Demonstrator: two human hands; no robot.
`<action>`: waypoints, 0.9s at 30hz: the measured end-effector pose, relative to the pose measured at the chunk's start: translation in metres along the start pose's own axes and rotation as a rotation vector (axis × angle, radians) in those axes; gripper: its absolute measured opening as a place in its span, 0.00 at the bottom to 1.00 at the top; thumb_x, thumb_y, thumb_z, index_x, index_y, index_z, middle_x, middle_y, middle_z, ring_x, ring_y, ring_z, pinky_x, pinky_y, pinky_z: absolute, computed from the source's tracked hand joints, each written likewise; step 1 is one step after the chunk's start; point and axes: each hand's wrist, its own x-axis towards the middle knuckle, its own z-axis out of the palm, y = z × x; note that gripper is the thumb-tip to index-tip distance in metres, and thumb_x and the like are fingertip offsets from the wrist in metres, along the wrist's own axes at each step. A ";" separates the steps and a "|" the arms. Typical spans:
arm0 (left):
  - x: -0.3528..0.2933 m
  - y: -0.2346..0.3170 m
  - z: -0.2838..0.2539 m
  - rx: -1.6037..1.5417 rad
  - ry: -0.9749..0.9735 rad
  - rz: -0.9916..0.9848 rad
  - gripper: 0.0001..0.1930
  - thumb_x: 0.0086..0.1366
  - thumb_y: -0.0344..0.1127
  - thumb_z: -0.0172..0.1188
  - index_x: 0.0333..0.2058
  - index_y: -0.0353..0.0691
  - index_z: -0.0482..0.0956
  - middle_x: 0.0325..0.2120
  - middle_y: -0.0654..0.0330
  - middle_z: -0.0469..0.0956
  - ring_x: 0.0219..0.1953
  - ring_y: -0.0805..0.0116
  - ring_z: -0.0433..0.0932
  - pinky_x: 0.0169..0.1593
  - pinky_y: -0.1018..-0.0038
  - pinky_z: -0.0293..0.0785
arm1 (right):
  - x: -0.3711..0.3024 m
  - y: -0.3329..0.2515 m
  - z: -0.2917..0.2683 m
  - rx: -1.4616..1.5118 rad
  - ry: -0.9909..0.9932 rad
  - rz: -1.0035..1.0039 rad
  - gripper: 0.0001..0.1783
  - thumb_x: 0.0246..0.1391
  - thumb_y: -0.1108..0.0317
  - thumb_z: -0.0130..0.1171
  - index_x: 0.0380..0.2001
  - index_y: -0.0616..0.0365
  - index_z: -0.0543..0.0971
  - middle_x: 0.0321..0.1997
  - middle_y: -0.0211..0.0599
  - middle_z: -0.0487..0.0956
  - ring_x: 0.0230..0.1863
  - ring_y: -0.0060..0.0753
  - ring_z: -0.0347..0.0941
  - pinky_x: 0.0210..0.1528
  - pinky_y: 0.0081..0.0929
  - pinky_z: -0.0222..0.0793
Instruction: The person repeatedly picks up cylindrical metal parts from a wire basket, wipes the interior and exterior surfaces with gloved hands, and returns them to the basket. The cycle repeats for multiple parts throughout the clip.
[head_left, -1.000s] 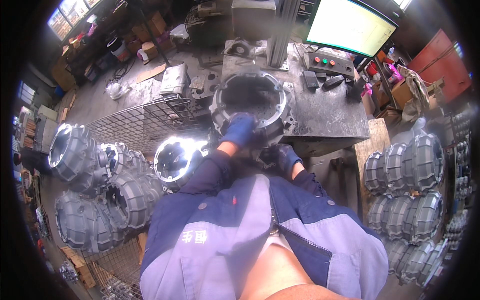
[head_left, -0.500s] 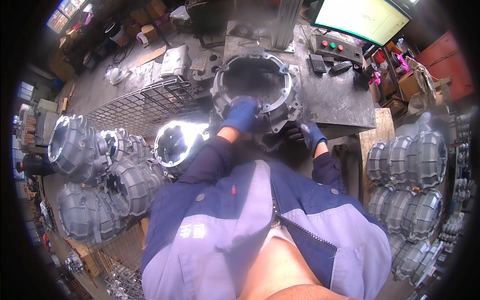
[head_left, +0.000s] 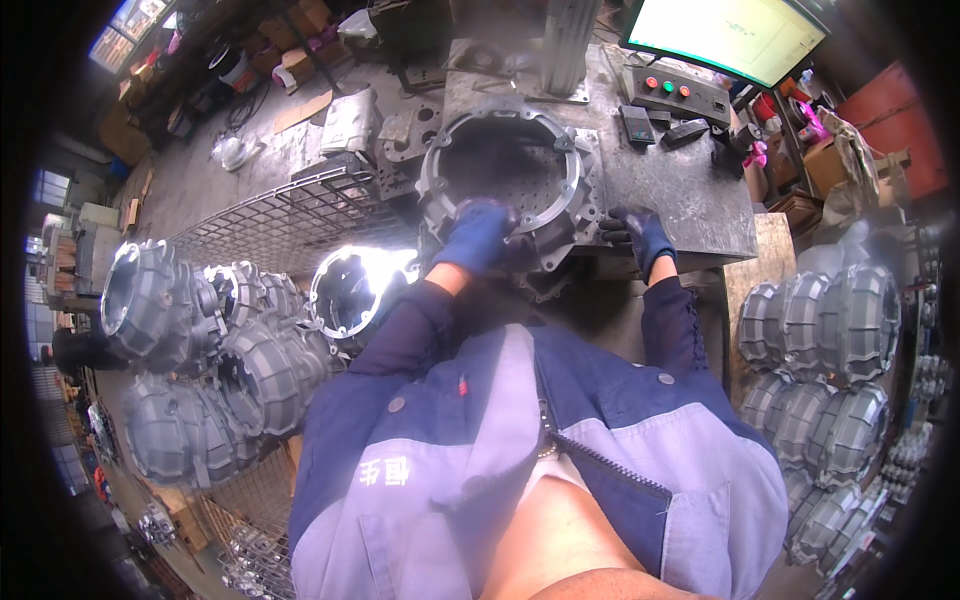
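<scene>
A large ring-shaped cast-metal housing (head_left: 560,214) stands at the front of the dark metal workbench, its round opening facing up. My left hand (head_left: 475,236), in a blue and dark work glove, is closed over the near rim of the housing; its fingertips reach inside and are partly hidden. To the right of the housing, my right hand (head_left: 640,233), gloved alike, is at the bench's front edge. Its fingers are stretched out and apart toward the housing's lower flange, and I see nothing held in them.
A control box (head_left: 675,95) with coloured buttons and a lit monitor (head_left: 725,40) stand at the back right. More housings are stacked at my left (head_left: 165,420) and right (head_left: 830,320). A wire-mesh cage (head_left: 290,215) adjoins the bench on the left.
My right hand has moved up and right, from below the housing's flange to the bench's front edge. My left hand stays on the rim, and the housing looks slightly turned or shifted.
</scene>
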 end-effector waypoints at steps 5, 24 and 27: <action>0.001 -0.008 0.007 0.014 -0.006 -0.004 0.14 0.44 0.41 0.73 0.22 0.44 0.76 0.25 0.51 0.77 0.36 0.45 0.76 0.41 0.55 0.68 | 0.047 -0.005 -0.016 -0.712 0.297 -0.407 0.23 0.60 0.60 0.57 0.58 0.51 0.73 0.51 0.47 0.83 0.43 0.50 0.82 0.47 0.47 0.75; 0.005 0.008 -0.009 0.182 -0.136 -0.055 0.07 0.55 0.37 0.61 0.28 0.44 0.85 0.28 0.51 0.82 0.35 0.52 0.83 0.41 0.57 0.74 | 0.190 -0.057 -0.023 -1.270 0.765 -0.393 0.27 0.68 0.51 0.39 0.63 0.46 0.75 0.67 0.43 0.72 0.69 0.49 0.65 0.71 0.43 0.57; 0.005 0.011 -0.014 0.197 -0.176 -0.052 0.07 0.55 0.37 0.61 0.28 0.44 0.85 0.29 0.50 0.83 0.36 0.52 0.83 0.41 0.57 0.75 | 0.168 -0.062 -0.014 -1.352 0.627 -0.259 0.30 0.64 0.53 0.42 0.68 0.45 0.68 0.73 0.40 0.66 0.73 0.48 0.59 0.73 0.44 0.53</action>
